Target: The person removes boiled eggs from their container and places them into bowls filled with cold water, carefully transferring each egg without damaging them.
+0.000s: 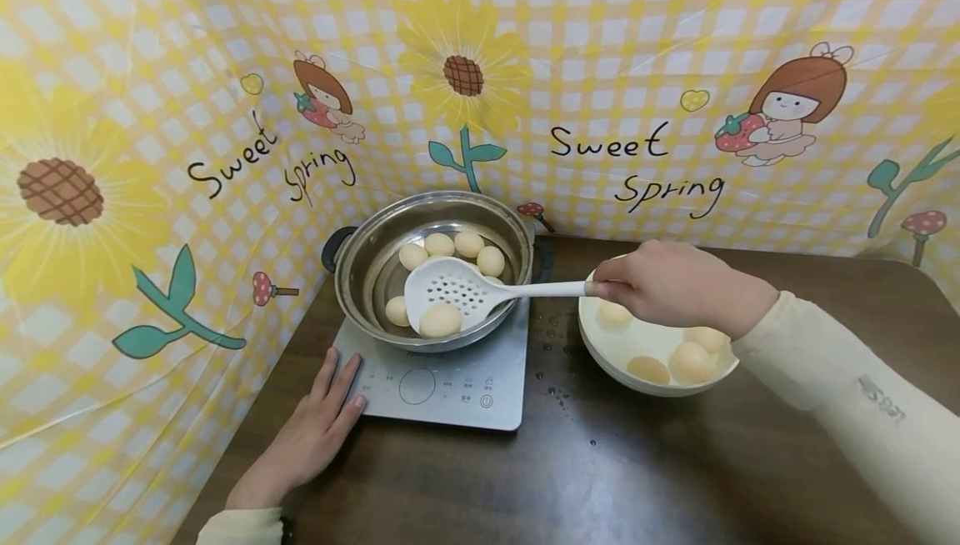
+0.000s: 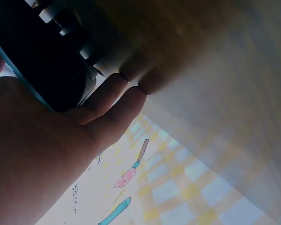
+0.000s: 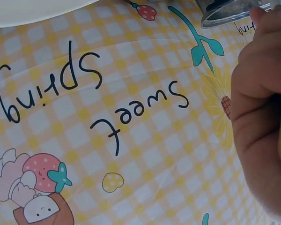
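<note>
I observe the right hand (image 1: 660, 282) gripping the handle of a white slotted spoon (image 1: 491, 295), its head over the pot (image 1: 366, 266). One egg (image 1: 440, 321) lies in the spoon; more sit in the pot, upon the hotplate (image 1: 417, 387). The left hand (image 1: 311, 428), fingers straight, touches the hotplate's edge. A bowl (image 1: 645, 341) beside it holds further eggs.

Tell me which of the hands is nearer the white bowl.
Right. The right hand is over the white bowl, gripping the slotted spoon by its handle; the left hand is farther off, at the cooktop's near left corner.
</note>
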A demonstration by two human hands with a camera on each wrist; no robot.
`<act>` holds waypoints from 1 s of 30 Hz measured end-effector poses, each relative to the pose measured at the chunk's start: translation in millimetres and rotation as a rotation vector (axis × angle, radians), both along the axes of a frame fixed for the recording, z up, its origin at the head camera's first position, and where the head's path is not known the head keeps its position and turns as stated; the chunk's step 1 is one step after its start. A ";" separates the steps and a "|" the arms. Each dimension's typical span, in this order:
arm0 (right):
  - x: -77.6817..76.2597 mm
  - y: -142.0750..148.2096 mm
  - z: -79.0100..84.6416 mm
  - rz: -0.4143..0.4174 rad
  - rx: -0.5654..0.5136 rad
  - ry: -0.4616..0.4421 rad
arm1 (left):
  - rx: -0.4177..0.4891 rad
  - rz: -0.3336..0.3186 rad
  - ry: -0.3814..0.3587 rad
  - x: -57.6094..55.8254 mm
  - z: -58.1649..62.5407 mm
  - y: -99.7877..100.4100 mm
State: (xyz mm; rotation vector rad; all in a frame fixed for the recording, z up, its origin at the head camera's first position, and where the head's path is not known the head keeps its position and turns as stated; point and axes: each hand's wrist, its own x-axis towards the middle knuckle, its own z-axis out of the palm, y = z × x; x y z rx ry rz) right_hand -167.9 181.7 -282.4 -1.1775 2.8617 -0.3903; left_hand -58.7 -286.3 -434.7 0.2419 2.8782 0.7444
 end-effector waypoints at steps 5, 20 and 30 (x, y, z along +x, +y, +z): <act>-1.9 -1.0 2.7 0.007 -0.021 -0.088 | -0.004 0.004 -0.002 0.2 0.6 0.3; -5.1 -2.1 3.6 -0.013 -0.041 -0.287 | -0.010 0.005 0.006 1.0 -0.6 0.0; -1.8 5.3 8.1 -0.032 -0.045 -0.347 | -0.006 0.009 0.010 0.3 -0.5 -0.3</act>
